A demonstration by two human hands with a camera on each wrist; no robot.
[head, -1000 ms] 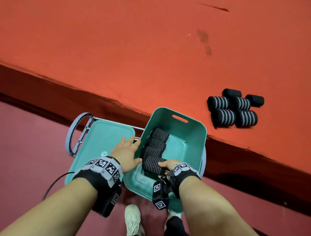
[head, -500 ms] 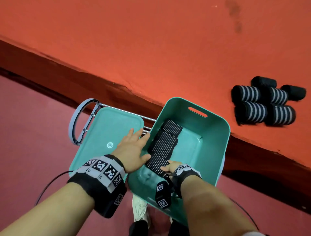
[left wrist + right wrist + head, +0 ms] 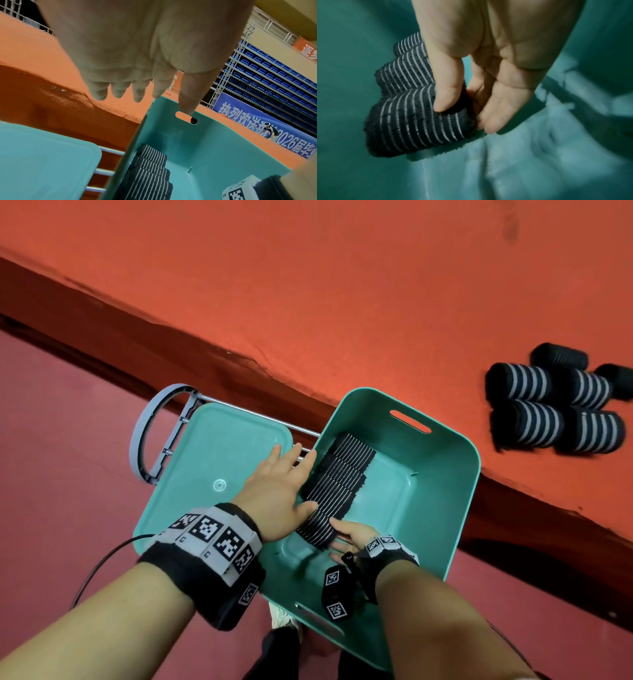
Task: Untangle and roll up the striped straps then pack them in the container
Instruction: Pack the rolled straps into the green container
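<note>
Right hand (image 3: 352, 537): thumb and fingers pinching nearest rolled strap (image 3: 412, 121) inside teal container (image 3: 455, 508)
Left hand (image 3: 279, 491): fingers spread, on container's left rim
Packed: row of rolls along left wall
Left: six rolls (image 3: 555, 409) on orange floor beyond

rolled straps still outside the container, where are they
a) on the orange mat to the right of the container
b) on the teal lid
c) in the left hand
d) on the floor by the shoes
a: the rolled straps lie clustered on the orange mat, to the right of the teal container, and neither hand touches them.
</note>
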